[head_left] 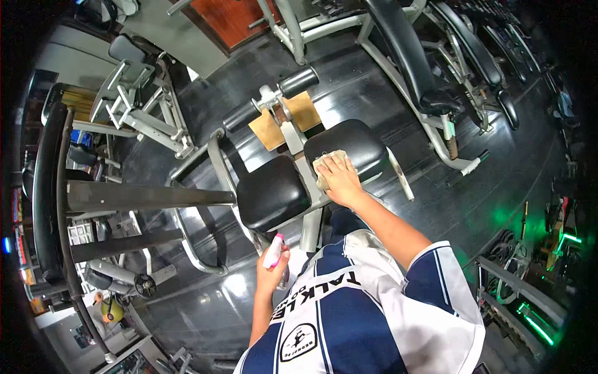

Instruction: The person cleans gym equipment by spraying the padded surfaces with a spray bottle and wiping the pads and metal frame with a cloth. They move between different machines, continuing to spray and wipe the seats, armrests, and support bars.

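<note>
My right hand presses a pale cloth onto the near left part of a black padded seat. Its fingers are bent over the cloth. Left of that seat, across a grey metal frame, lies a second black pad. Close to the near edge of this second pad, my left hand is wrapped around a spray bottle with a white and pink head. Most of the bottle's body is hidden by the hand.
Beyond the seats, two black foam rollers sit on the machine's post above a tan board. A grey metal beam runs off to the left. Gym benches stand at the upper right, and a weight rack at the lower right.
</note>
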Available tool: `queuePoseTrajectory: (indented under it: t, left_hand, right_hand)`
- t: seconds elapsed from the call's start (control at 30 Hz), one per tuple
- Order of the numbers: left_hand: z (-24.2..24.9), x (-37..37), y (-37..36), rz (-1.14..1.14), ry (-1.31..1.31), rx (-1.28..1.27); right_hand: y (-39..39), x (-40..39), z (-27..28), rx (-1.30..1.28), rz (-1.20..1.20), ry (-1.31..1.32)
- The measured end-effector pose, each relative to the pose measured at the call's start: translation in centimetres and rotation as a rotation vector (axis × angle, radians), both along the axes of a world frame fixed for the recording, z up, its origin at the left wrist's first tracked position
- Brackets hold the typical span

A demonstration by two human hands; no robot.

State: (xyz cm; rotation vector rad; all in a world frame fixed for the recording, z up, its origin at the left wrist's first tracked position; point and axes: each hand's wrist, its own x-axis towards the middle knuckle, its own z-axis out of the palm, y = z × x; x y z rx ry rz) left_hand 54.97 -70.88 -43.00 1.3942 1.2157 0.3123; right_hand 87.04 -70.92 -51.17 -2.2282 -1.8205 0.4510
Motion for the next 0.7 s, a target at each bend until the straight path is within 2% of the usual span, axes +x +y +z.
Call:
queuePoseTrajectory:
  t: [0.13,0.3,0.4,0.43,0.53,0.63,0.67,0.7]
  left_hand:
    - [1.2,1.2,0.2,0.048,0.118,-0.002]
    - [0.9,2.2,-0.8,0.27,0.076,-0.072]
    - [1.0,2.9,-1.3,0.248,0.094,-0.034]
    - [1.1,3.2,-1.5,0.258,0.094,-0.033]
    - [1.3,4.2,-1.9,0.291,0.09,0.002]
    - [1.3,4.0,-2.3,0.325,0.108,-0.031]
    - [1.2,3.8,-2.5,0.349,0.097,-0.035]
    - [1.0,3.6,-2.6,0.37,0.086,-0.038]
  right_hand:
    - [1.9,0.6,-0.5,-0.033,0.025,0.04]
    - [6.9,2.3,-3.5,-0.065,0.019,0.095]
    - [10.6,3.9,-6.7,-0.041,0.011,0.146]
    - [11.6,4.7,-6.5,-0.137,0.048,0.098]
    - [12.5,7.3,-5.8,-0.083,0.039,0.168]
    - [11.9,13.5,-5.4,-0.215,-0.136,0.043]
    - [11.8,16.5,-6.5,-0.351,-0.252,0.027]
    - [11.1,19.9,-8.5,-0.325,-0.298,0.083]
